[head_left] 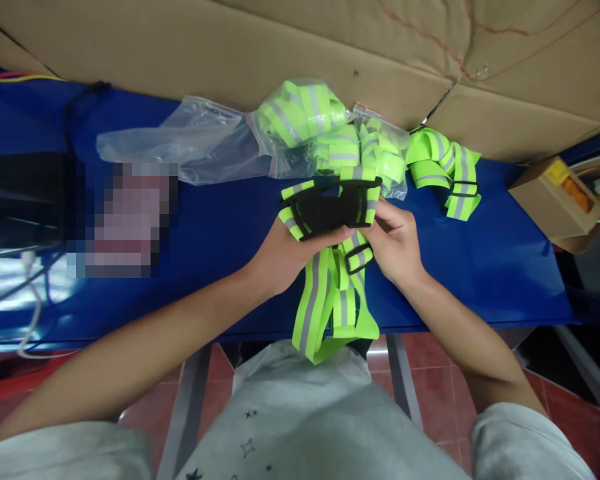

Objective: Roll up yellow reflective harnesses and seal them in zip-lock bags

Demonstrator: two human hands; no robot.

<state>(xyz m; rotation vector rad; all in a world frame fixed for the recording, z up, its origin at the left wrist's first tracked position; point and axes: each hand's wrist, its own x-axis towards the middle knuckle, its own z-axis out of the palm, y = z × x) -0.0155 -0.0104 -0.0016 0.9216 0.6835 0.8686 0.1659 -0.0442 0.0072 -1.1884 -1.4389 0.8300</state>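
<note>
Between my two hands, above the front part of the blue table, is a neon-yellow reflective strap (309,307) with grey stripes. Its black panel (330,212) faces up, with strap ends threaded through both sides. My left hand (285,257) is closed on the panel's left and lower edge, thumb lying along it. My right hand (394,241) pinches the strap at the panel's right edge. Just below the panel sits a black slide buckle (359,258). Loops of the strap hang down past the table's front edge. The fingers beneath the panel are hidden.
Behind my hands lie clear bags of folded reflective straps (303,113) and a loose bundled strap (443,163). An empty-looking plastic bag (180,140) lies left of them. A black box-shaped device (27,203) with cables stands left, a small cardboard box (555,200) right. Cardboard (205,50) walls the back.
</note>
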